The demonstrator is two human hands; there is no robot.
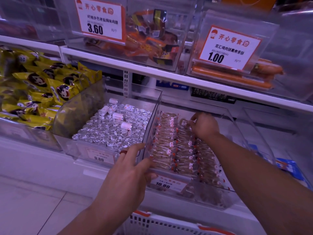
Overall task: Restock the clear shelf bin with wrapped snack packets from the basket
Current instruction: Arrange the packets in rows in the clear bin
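The clear shelf bin sits on the lower shelf, tilted toward me, with rows of wrapped brown snack packets lined up inside. My left hand grips the bin's front left corner, a red ring on one finger. My right hand reaches deep into the bin and pinches one round wrapped snack packet at the far end of the middle row. The white basket shows only its perforated rim at the bottom edge, below my arms.
A neighbouring clear bin to the left holds silver foil-wrapped rolls. Yellow snack bags fill the far-left bin. The upper shelf carries bins with price cards 3.60 and 1.00. Blue packets lie right.
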